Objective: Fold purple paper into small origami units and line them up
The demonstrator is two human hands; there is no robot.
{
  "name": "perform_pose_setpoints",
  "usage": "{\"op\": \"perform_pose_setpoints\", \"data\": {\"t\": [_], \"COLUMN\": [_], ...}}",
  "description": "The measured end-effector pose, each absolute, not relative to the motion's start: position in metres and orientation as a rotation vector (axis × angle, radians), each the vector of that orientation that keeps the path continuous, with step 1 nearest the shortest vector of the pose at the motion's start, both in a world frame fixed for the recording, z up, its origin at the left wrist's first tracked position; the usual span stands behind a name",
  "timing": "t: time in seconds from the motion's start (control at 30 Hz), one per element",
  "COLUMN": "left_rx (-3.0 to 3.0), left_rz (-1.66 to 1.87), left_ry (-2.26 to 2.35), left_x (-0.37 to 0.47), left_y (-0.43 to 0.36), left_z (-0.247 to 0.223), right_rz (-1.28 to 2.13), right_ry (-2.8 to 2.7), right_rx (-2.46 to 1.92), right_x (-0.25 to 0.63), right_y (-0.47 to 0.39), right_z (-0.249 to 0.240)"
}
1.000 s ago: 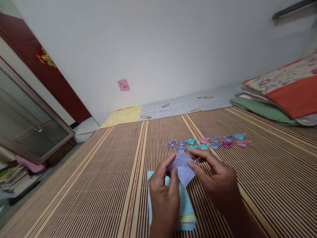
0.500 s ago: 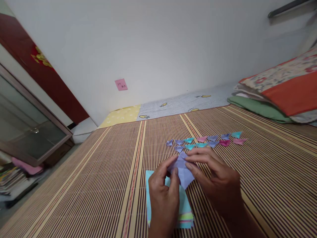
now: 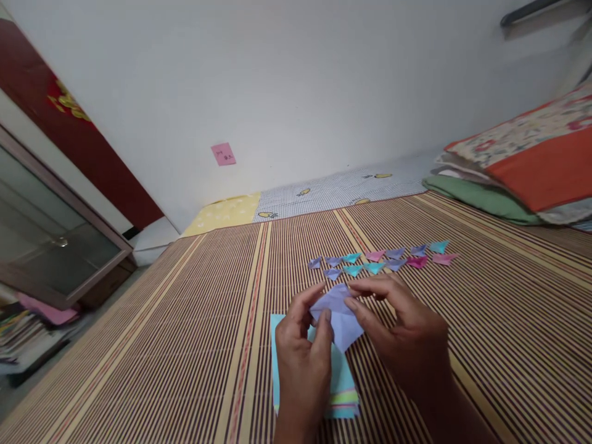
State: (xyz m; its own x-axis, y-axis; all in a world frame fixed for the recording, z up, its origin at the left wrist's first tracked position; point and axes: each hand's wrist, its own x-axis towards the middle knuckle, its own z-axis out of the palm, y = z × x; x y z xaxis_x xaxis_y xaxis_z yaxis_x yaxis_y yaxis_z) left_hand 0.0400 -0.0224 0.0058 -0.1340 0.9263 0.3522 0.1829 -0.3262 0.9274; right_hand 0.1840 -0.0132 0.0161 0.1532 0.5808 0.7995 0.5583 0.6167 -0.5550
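A piece of folded lavender paper (image 3: 345,330) is held up between my two hands, its creases showing and one corner pointing down. My left hand (image 3: 305,354) grips its left edge, thumb on the near face and fingers behind. On the right side, my right hand (image 3: 402,327) pinches the upper right edge between thumb and fingers. Below my left hand lies a stack of colored paper sheets (image 3: 342,376), light blue on top, partly hidden by that hand. Just beyond my fingers, small folded paper pieces (image 3: 374,267) in purple, turquoise and pink stand in two rows.
A striped bamboo mat (image 3: 185,333) covers the surface under everything. Folded bedding (image 3: 531,179) is piled at the right. A patterned cloth (image 3: 324,191) runs along the wall, where a pink note (image 3: 223,154) is stuck. Left of the mat are a glass-paneled door (image 3: 55,228) and stacked books (image 3: 23,336).
My right fingers have drawn back slightly from the paper's top, and its upper part shows more openly. The view has shifted a little.
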Motion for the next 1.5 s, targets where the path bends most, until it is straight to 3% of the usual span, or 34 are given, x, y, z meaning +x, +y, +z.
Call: {"op": "perform_pose_setpoints", "data": {"t": [0.5,0.73,1.5], "left_rx": [1.511,1.599,1.369], "left_rz": [1.486,1.437,1.447], "left_ry": [1.266,1.235,1.194], "left_x": [0.04,0.039,0.043], "left_y": [-0.021,-0.021,-0.025], "left_z": [0.007,0.01,0.014], "right_rz": [0.132,0.576,0.411], "right_ry": [-1.57,-1.468,-1.3], "right_rx": [-0.963,-1.009,-1.001], "right_x": [0.192,0.197,0.191], "right_y": [-0.012,-0.012,-0.016], "right_z": [0.014,0.011,0.014]}}
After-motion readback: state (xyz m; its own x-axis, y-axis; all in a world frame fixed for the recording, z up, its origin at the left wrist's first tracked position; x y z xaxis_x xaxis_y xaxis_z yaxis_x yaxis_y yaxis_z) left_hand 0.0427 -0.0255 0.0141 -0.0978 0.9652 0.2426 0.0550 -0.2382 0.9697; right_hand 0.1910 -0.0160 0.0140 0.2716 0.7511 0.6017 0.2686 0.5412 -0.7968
